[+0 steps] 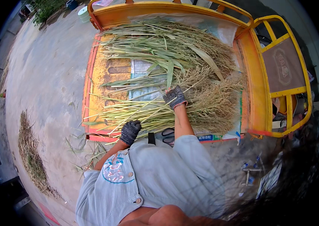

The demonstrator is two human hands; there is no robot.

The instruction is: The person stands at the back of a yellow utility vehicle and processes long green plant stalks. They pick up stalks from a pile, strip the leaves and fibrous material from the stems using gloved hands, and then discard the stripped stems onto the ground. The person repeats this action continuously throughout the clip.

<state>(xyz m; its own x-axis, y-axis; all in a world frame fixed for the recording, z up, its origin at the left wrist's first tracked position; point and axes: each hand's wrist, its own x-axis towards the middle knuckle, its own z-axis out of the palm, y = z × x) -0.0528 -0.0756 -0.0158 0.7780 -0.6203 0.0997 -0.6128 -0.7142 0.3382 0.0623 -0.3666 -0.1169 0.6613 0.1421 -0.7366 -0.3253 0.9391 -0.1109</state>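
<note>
Both hands wear dark knitted gloves and reach forward from the lower edge of the view into a heap of cut grain stalks. Left hand is curled closed around the pale green stem ends of a bundle of stalks at the near edge of an orange cart bed. Right hand sits further in, fingers spread and pressing down on the same bundle where the stems give way to the bushy tan seed heads. The bundle lies crosswise, stems pointing to the person's left and seed heads to the right, so it runs beneath both hands. A larger pile of stalks with long green leaves lies beyond the hands, well apart from them, on a pale woven sheet that lines the cart. A yellow metal railing frames the cart's right side. On the concrete ground to the left lie scattered loose stems and a strip of dry plant litter.
</note>
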